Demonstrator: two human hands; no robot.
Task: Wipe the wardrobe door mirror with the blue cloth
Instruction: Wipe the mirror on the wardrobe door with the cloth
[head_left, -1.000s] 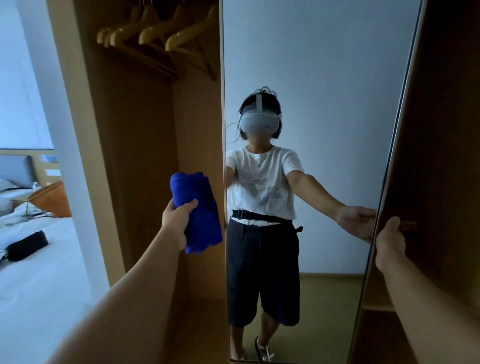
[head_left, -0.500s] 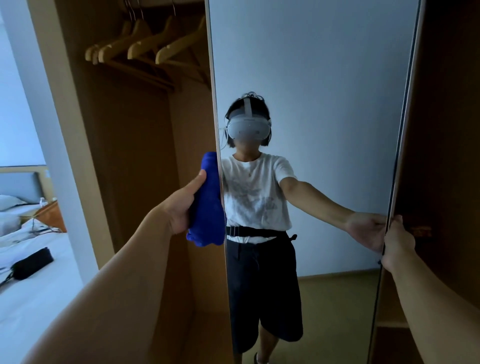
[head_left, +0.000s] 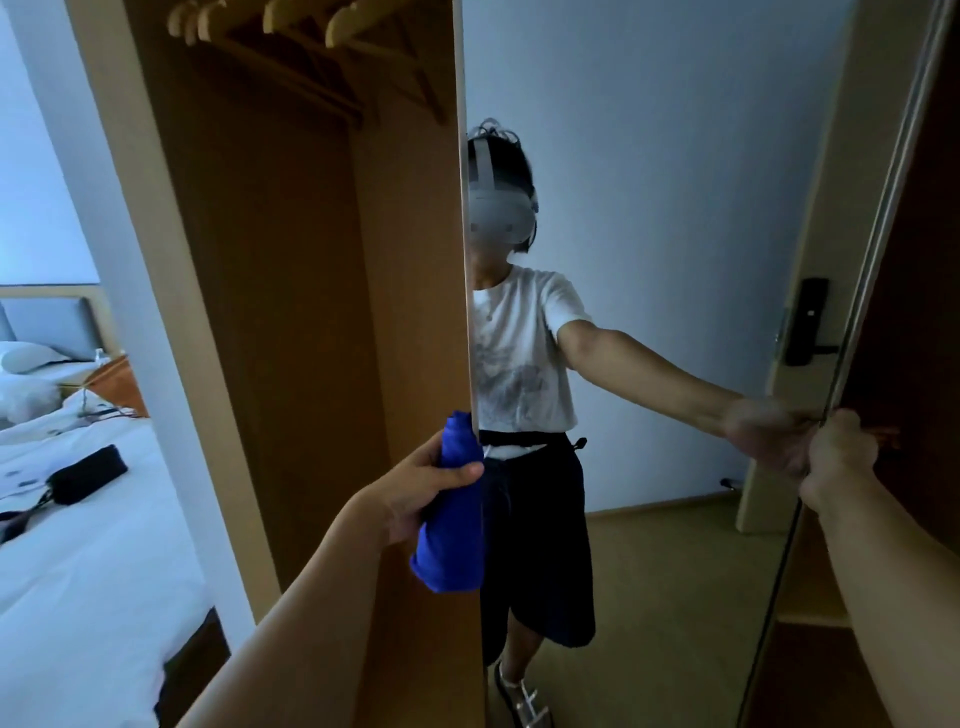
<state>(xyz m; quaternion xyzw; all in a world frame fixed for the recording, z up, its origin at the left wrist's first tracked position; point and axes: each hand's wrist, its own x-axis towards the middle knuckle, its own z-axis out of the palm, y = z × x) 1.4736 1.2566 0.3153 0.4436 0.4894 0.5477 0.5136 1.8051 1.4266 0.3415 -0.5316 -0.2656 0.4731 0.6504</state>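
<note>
Cloth: left hand (head_left: 410, 493) is clamping the soft, light blue cloth (head_left: 453, 535) mid-bundle.
Door: right hand (head_left: 836, 457) is gripping the mirror (head_left: 675, 260) edge.

Dim bluish light fills the room. An open wooden wardrobe (head_left: 291, 312) holds wooden hangers (head_left: 291, 18) on its rail. At left, a bed (head_left: 78, 545) with white bedding carries a dark item, perhaps a pouch (head_left: 85, 473). Pale walls (head_left: 41, 197) surround.
</note>
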